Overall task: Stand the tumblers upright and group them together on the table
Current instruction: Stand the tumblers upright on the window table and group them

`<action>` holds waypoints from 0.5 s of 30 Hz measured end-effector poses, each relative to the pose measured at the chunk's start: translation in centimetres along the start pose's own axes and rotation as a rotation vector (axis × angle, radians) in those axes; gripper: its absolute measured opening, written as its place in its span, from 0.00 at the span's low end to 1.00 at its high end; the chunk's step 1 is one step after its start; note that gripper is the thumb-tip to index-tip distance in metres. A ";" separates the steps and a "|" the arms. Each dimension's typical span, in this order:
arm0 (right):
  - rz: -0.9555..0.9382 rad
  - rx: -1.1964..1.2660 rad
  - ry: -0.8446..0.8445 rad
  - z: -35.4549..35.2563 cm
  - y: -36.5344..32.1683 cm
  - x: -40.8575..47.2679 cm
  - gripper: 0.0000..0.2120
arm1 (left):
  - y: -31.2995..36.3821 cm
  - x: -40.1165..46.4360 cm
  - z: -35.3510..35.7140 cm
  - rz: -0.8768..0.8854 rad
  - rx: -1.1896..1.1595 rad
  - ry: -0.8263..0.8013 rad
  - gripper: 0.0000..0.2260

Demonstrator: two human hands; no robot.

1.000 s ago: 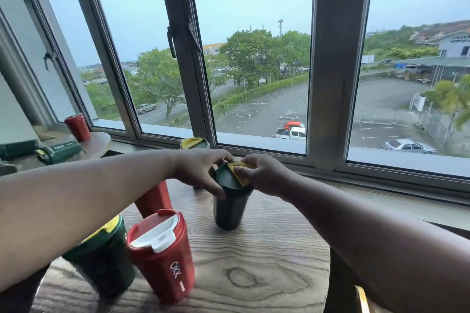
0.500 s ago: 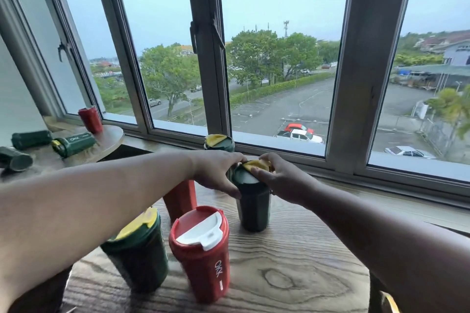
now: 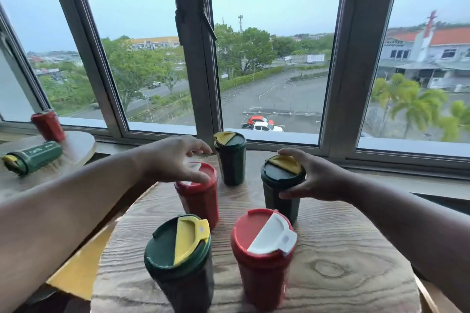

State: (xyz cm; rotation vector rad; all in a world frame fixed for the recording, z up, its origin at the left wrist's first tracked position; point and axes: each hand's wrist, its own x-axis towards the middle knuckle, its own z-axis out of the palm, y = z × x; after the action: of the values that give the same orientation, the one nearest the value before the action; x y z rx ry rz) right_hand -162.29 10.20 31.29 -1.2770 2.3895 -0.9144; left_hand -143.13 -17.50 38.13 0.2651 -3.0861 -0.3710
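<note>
Round wooden table point(image 3: 330, 249) under a wide window point(image 3: 274, 58), bearing five upright tumblers. Right hand point(image 3: 318, 180) clasping lid of right green tumbler point(image 3: 281, 185). Left hand point(image 3: 175, 160) relaxed, empty, over rear red tumbler point(image 3: 201, 198). Side table point(image 3: 76, 150) left: another green tumbler point(image 3: 33, 160) lying down.

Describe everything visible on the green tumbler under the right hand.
The green tumbler stands upright on the wooden table, at the right of the back row, apart from its neighbours. It looks like matte dark green plastic, with a dark round lid and a yellow flip cap on the far half. The right hand grips the lid rim, fingers over the top and thumb below.
</note>
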 end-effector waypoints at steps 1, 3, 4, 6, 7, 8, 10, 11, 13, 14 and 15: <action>0.007 0.010 0.023 0.2 -0.1 0.0 0.56 | -0.4 -0.3 0.3 0.010 0.009 -0.056 0.45; 0.016 0.017 0.046 0.6 -0.5 0.1 0.56 | -0.9 -0.7 1.4 0.053 0.031 -0.120 0.44; 0.021 0.015 0.053 0.8 -0.9 0.1 0.56 | -1.2 -0.8 1.9 0.075 0.041 -0.119 0.44; 0.034 0.004 0.070 1.2 -1.5 0.1 0.56 | -1.8 -0.5 2.9 0.085 0.022 -0.082 0.45; 0.039 0.001 0.079 1.4 -1.8 0.2 0.56 | -2.1 -0.3 3.2 0.088 0.005 -0.057 0.45; 0.047 0.000 0.086 1.6 -2.1 0.3 0.56 | -2.3 -0.2 3.4 0.099 -0.008 -0.032 0.44; 0.059 0.014 0.093 1.8 -2.4 0.6 0.54 | -2.7 0.2 3.5 0.124 -0.022 -0.011 0.41; 0.064 0.024 0.094 1.9 -2.5 0.8 0.53 | -2.8 0.4 3.5 0.135 -0.029 -0.010 0.40; 0.075 0.036 0.092 2.0 -2.6 1.0 0.53 | -2.9 0.5 3.5 0.152 -0.050 -0.008 0.40; 0.081 0.033 0.090 2.0 -2.6 1.1 0.53 | -2.9 0.6 3.5 0.158 -0.057 -0.008 0.40; 0.084 0.028 0.089 2.1 -2.6 1.1 0.53 | -3.0 0.6 3.5 0.164 -0.060 -0.012 0.40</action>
State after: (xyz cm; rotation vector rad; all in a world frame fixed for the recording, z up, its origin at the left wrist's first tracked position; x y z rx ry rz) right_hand -160.17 7.38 31.47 -1.1397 2.4684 -0.9952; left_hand -143.38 -19.67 34.02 0.0088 -3.0728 -0.4586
